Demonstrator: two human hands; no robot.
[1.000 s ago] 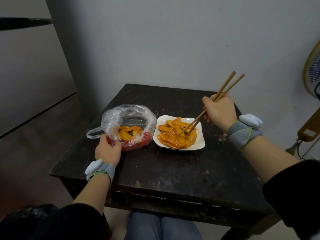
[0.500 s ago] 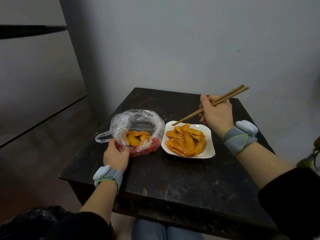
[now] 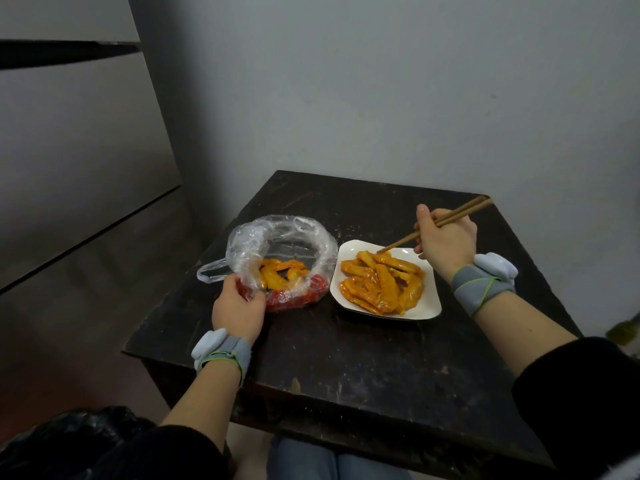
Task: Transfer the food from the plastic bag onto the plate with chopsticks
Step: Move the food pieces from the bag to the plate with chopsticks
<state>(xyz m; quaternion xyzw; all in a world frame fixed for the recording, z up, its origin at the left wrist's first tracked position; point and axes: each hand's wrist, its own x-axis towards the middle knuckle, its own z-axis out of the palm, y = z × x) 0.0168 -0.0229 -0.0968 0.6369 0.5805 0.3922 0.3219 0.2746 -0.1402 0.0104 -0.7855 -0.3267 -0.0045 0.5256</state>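
A clear plastic bag (image 3: 280,237), rolled open, sits on the dark table (image 3: 363,358) and holds a few orange food pieces (image 3: 282,273) over red packaging. My left hand (image 3: 239,306) grips the bag's near rim. To its right a white square plate (image 3: 426,306) carries a pile of orange, sauce-coated pieces (image 3: 381,285). My right hand (image 3: 446,242) holds a pair of wooden chopsticks (image 3: 450,218) behind the plate. Their tips rest at the far edge of the pile on the plate, and I see no piece between them.
The small table stands in a corner, with a grey wall behind it and a stepped grey surface to the left. Both wrists wear grey bands with pale blue devices. My knees show under the table's front edge.
The chopstick tips lifted off the plate's pile, swung level, then dipped back to its far edge. My view has shifted, so the table sits further right and lower. My left hand kept its hold.
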